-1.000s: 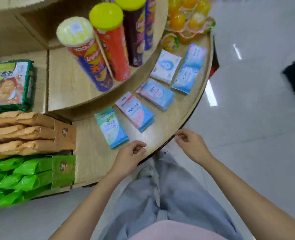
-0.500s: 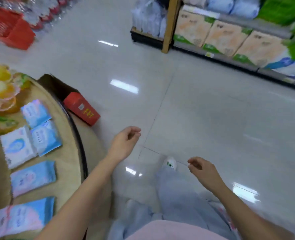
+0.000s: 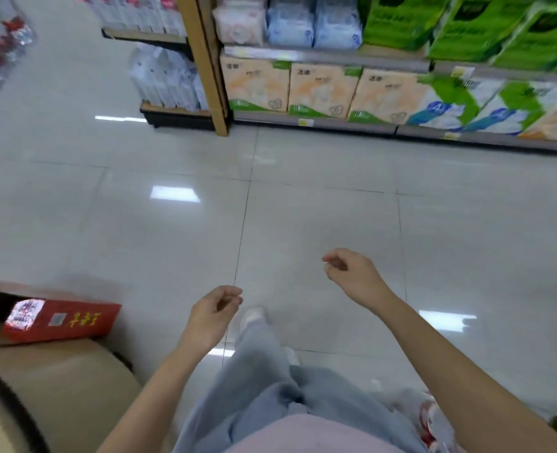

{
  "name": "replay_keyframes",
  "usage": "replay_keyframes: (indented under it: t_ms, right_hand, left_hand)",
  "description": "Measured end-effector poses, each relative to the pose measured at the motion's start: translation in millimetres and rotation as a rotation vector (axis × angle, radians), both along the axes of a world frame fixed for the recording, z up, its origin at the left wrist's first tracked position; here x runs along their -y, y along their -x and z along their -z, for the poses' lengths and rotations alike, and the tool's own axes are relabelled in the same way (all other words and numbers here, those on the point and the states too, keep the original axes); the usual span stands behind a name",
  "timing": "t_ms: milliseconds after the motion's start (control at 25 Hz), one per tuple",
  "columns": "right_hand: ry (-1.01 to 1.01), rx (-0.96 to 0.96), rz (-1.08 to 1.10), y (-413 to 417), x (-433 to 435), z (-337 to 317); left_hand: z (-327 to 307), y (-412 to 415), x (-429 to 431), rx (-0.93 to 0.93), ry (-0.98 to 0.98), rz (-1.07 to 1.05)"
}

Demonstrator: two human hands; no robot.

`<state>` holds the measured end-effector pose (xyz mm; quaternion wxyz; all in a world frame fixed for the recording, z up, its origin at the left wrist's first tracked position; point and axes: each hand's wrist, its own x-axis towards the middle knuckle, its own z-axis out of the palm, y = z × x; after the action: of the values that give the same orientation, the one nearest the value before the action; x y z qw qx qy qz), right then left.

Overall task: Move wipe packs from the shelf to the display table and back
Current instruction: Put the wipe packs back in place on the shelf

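Note:
My left hand (image 3: pixel 212 317) hangs in front of me over the tiled floor, fingers loosely curled, holding nothing. My right hand (image 3: pixel 352 273) is a little farther forward and to the right, also loosely curled and empty. The shelf (image 3: pixel 329 120) stands across the aisle ahead, stacked with tissue and wipe packs: pale blue and pink packs (image 3: pixel 290 24) on the upper level, orange packs (image 3: pixel 319 89) on the lower one. Only the curved edge of the display table (image 3: pixel 58 380) shows at the bottom left. The wipe packs that lay on it are out of view.
A red box (image 3: pixel 58 318) lies beside the table's edge at the left. A wooden post (image 3: pixel 208 63) divides the shelving. White packs (image 3: pixel 166 80) sit on a low shelf left of it. Green packs (image 3: pixel 499 27) fill the upper right. Glossy floor lies between me and the shelf.
The view has swung right, away from the display table and its wipe packs, toward the shelf across the aisle. Both hands stayed empty and left the table edge.

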<state>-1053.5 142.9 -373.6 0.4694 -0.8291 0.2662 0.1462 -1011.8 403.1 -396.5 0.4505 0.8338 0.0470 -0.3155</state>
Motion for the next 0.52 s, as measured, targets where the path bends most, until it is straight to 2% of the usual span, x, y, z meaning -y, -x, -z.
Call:
replay_keyframes:
  t_ms: [200,320,520]
  right_hand:
    - [0.001,0.050,0.035,-93.5,52.6,-1.1]
    - [0.014,0.003,0.056,-151.7,94.4,2.1]
    - [0.075,-0.072,0.172,-205.6,168.0,-2.4]
  left_hand:
    - [13.5,-94.4,39.1,0.002,-0.038,0.012]
    - [15.8,-181.6,88.3,-0.003,-0.035,0.067]
    - [-15.3,-321.5,198.5,0.116,-0.079,0.384]
